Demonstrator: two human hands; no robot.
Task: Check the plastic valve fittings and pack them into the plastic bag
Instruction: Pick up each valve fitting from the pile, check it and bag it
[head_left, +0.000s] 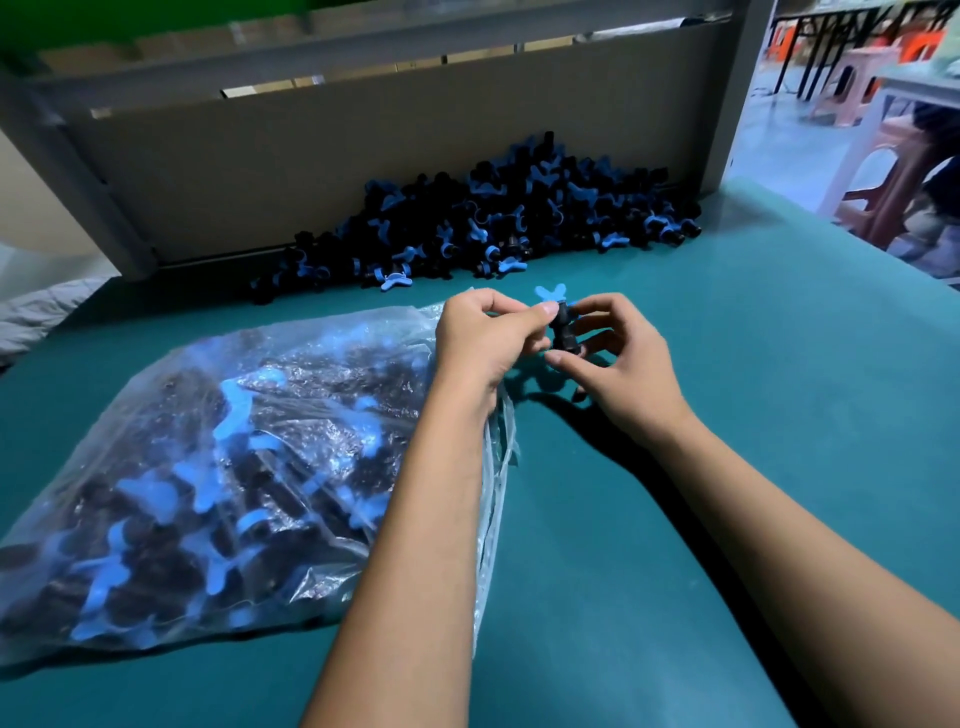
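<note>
**Black-and-blue fitting under inspection**

Black plastic valve fitting with blue butterfly handle (558, 319) held above the teal bench (727, 415), pinched between left hand (480, 343) and right hand (618, 358). Checking step, by the look. Clear plastic bag (234, 467), already well filled, lies left; loose pile of fittings (493, 223) behind. Next: drop into bag mouth beside left wrist.

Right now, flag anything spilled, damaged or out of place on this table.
Nothing stands out. The loose valve fittings sit heaped against the back board, the plastic bag looks intact, and both hands hold one fitting.
</note>
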